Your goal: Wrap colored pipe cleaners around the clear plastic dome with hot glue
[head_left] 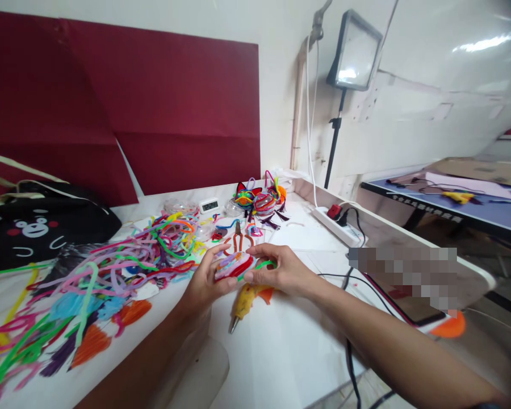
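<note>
Between my two hands is a rounded craft piece (pixel 235 266) wrapped in bands of purple, white, pink and red pipe cleaner. My left hand (pixel 209 274) curls round its left side. On its right side, my right hand (pixel 276 267) grips with thumb and fingers, and a green pipe cleaner (pixel 264 264) loops out there. Just below lies a yellow glue gun (pixel 244 301), its metal nozzle pointing toward me. Orange-handled pliers (pixel 238 236) rest on the table just beyond my hands.
Tangled pipe cleaners (pixel 153 250) and tassels (pixel 91 343) spread over the left side. A black bag (pixel 46 227) stands behind them. Finished-looking ornaments (pixel 264 200) and a small digital clock (pixel 209 206) sit at the back. At right are a power strip (pixel 338 226) and black cables (pixel 348 341).
</note>
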Motion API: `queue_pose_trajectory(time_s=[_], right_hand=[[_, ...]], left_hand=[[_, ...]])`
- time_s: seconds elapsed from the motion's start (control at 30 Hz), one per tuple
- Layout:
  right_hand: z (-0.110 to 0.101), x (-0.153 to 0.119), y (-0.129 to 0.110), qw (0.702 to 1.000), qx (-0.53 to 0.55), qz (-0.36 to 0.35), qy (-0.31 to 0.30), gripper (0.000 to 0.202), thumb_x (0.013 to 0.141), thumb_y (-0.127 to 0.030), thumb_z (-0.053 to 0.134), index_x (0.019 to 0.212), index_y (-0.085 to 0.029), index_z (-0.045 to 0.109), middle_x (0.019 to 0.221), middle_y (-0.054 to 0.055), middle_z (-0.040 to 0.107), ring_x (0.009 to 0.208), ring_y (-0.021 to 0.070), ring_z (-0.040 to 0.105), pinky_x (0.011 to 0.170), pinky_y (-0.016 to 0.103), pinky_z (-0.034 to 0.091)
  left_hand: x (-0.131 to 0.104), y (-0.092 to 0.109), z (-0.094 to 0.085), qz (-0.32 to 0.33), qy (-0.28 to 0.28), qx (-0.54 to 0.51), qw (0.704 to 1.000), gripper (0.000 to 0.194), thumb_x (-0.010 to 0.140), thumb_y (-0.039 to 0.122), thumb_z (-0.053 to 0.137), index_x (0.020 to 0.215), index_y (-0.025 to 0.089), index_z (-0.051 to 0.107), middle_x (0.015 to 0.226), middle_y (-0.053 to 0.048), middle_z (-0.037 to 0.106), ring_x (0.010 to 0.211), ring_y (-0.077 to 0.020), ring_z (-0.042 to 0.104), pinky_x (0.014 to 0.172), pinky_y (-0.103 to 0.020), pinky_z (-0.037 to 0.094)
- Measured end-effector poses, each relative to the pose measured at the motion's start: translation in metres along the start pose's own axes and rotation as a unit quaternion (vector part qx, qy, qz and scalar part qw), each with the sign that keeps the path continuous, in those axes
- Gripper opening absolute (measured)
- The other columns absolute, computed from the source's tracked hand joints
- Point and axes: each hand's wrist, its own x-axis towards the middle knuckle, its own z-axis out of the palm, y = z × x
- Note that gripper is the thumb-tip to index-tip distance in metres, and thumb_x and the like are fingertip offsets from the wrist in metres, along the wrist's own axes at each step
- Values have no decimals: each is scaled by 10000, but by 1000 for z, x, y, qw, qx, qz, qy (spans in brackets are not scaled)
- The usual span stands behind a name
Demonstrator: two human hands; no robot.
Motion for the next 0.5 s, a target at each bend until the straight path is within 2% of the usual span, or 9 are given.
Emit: queue_pose_trajectory(time_s=[0.1, 0.27, 0.33, 0.5], right_hand=[[-1, -1, -3, 1000, -1, -4, -9, 559, 652, -407, 791, 1110, -115, 655, 938, 59, 687, 811, 178, 616, 732, 288, 488], [-7, 1, -7, 998, -37, -47, -14, 516, 723, -436, 743, 1117, -112, 661, 1061, 91, 688, 930, 205, 626, 825, 311, 481], [-12, 2, -9, 996, -56, -72, 14, 441, 793, -459, 675, 1079, -124, 672, 1064, 89, 692, 940, 204, 627, 825, 309, 475], [-25, 5, -10, 966, -182, -112, 143, 349, 950, -423, 458, 1001, -152, 671, 936, 69, 697, 881, 192, 616, 776, 291, 441]], left_hand=[[0, 1, 0, 2, -7, 0, 1000, 748, 603, 353, 795, 1265, 246, 464, 1080, -103, 683, 1028, -319, 658, 802, -367, 529], [1, 4, -3, -7, -3, -11, 1000, 747, 600, 325, 809, 1262, 249, 473, 1152, -107, 666, 1057, -309, 651, 855, -382, 520], [5, 3, -7, -1, 28, -13, 1000, 722, 593, 308, 813, 1241, 260, 500, 1153, -90, 667, 1053, -300, 652, 874, -387, 516], [21, -3, -25, 24, 186, -3, 982, 602, 622, 277, 772, 1181, 270, 549, 895, 7, 658, 871, -208, 672, 835, -346, 520]])
